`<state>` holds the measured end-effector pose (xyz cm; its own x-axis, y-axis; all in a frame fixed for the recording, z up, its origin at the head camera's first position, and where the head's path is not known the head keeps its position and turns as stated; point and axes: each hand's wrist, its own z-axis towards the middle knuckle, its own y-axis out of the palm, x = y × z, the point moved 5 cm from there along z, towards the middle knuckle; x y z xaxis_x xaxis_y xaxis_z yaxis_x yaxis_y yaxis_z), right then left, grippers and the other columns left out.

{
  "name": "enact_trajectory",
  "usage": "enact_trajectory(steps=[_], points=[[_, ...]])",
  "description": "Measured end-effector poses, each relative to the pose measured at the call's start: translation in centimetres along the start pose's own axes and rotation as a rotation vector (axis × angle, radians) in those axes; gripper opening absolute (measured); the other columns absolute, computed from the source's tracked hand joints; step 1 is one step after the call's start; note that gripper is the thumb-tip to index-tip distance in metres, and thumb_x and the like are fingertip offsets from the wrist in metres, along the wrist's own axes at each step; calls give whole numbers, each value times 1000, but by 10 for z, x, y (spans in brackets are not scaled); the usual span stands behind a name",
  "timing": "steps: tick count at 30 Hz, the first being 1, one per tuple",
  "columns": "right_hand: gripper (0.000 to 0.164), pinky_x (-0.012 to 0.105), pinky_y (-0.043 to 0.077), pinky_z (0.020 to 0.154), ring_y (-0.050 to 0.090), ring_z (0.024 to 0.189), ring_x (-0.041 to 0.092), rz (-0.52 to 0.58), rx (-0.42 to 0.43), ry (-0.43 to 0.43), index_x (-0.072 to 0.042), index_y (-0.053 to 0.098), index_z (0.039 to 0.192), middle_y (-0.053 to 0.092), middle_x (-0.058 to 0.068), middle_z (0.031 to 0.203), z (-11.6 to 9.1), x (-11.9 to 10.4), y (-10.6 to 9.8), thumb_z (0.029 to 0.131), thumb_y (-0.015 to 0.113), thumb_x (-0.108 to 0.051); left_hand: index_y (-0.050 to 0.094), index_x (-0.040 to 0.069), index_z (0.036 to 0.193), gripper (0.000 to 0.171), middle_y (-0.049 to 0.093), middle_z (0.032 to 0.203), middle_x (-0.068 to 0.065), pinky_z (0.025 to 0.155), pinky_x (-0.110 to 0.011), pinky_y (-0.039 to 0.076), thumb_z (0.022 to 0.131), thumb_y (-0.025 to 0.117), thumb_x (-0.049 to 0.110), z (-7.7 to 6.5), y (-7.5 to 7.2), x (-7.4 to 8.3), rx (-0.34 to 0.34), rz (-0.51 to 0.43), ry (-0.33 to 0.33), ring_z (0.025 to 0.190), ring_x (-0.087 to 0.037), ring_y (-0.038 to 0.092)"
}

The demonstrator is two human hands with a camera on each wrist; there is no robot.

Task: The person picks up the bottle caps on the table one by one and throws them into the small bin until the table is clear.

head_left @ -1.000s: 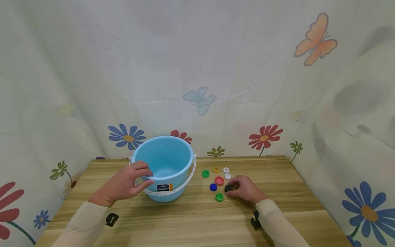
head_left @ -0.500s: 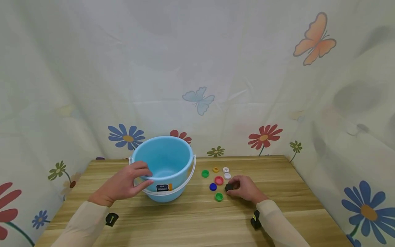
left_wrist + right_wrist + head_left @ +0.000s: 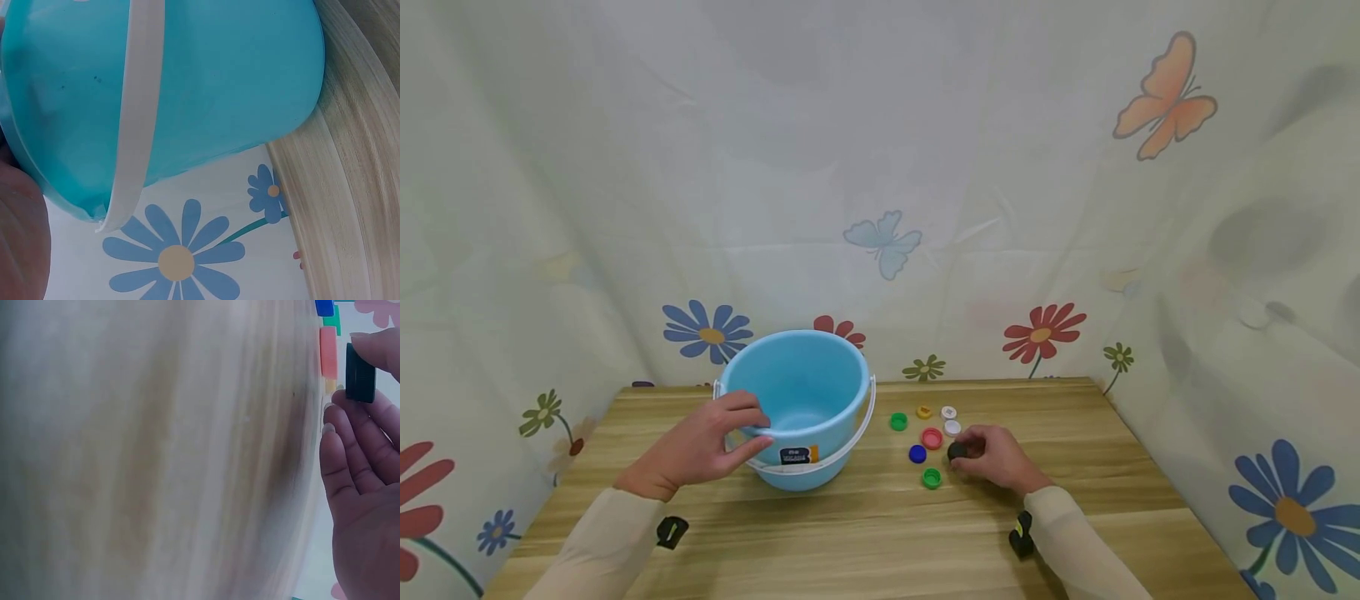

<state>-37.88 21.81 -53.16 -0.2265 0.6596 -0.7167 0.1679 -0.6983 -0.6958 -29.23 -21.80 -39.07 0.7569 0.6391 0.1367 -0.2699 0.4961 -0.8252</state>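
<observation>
Wood-grained boards in yellow-brown make up the tabletop (image 3: 865, 542) here, streaks running left to right, and right behind it hangs a pale curtain (image 3: 775, 167), creased and wrapping round on both sides. Plenty printed on it: an orange butterfly (image 3: 1165, 104) high on the right, a faint blue butterfly (image 3: 883, 243) in the middle, a red flower (image 3: 1040, 335) and a blue flower (image 3: 709, 335) down near the table's far edge.

On the boards, left of centre, stands the light-blue bucket (image 3: 805, 367), upright, its white handle (image 3: 866, 425) dropped across the front. And there's the lettering: a dark label (image 3: 795, 456) with an orange end, pale characters on it, too small to read.

The left hand (image 3: 703, 442) has the bucket's near rim, fingers hooked over inside, thumb outside. Across to the right hand (image 3: 996, 458), and it's a pinch: the black cap (image 3: 956, 452) sits between thumb and fingertips, at the right side of the cluster. Whether it touches the wood, I can't tell.

Beside it, a red cap (image 3: 932, 438), a blue cap (image 3: 917, 454), a near green cap (image 3: 932, 478); farther back, another green cap (image 3: 898, 422), a yellow cap (image 3: 924, 412) and two white caps (image 3: 952, 428), the rear one with a cross-like mark.
</observation>
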Motion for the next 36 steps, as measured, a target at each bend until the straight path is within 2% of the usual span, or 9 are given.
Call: enact_trajectory(steps=[10,15,19,25,36], points=[[35,31,57,83,63,90,16,71,23,41,-16,73,112,71,0,102,-3,-1,0,83,87,-29,72,28,95,18,60,97,16,77,-37,61,83,85,25,0,1,0,-4,-6,-9,90,-5,58],[34,34,59,87,66,94,17,151,47,66,-19,74,113,72,0,108,-3,1,2,84,86,-31,72,28,95,18,60,96,16,77,-36,61,83,85,25,0,1,-1,-3,-10,-5,90,-4,57],[34,34,60,89,69,97,18,226,68,56,-16,74,115,73,3,112,-2,2,2,85,85,-27,72,29,95,18,59,96,17,77,-37,61,83,85,26,0,2,-1,-3,-2,-10,90,-4,57],[36,38,59,93,69,101,19,280,97,38,-16,75,118,73,4,118,-2,0,2,85,85,-26,72,29,95,18,60,97,16,77,-38,61,83,85,26,0,2,-1,-2,-6,-12,90,-4,58],[43,42,56,99,68,107,21,360,132,90,-12,72,125,71,5,123,-4,-3,2,85,85,-25,72,28,95,19,60,96,16,76,-37,61,82,86,25,-1,3,-3,11,-5,8,90,-4,58]])
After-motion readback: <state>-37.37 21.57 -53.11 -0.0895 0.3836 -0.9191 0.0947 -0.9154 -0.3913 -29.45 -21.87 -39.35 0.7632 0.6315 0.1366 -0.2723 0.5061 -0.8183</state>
